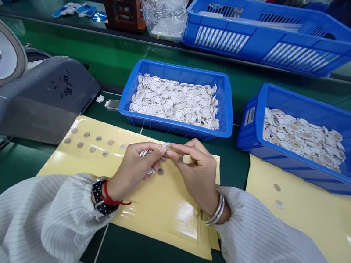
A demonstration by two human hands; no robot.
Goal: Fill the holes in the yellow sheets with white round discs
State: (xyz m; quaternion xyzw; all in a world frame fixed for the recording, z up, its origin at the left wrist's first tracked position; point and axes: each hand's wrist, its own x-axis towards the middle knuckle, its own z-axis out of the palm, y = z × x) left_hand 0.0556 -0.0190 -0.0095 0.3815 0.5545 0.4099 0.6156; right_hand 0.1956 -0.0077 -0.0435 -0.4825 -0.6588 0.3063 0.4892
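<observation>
My left hand point(133, 165) is closed round several small white round pieces point(150, 170), whose edges show between the fingers. Its thumb and fingertips meet those of my right hand point(200, 171) at one white piece point(167, 145). A slim tool with a pale yellow, blunt end point(187, 159) is tucked in my right hand; its kind cannot be made out. Both hands are above a glossy yellow sheet point(163, 209) that carries rows of small grey-brown round stickers point(92, 149). Just behind the hands stands a blue bin point(176, 127) heaped with white round pieces point(175, 100).
Another blue bin point(290, 161) with similar pieces stands at the right, beside a second yellow sheet point(309, 215). A grey machine point(45, 88) with a ring-shaped part point(20, 58) is at the left. Behind are a large blue basket point(255, 48), a brown rack point(124, 3) and co-workers.
</observation>
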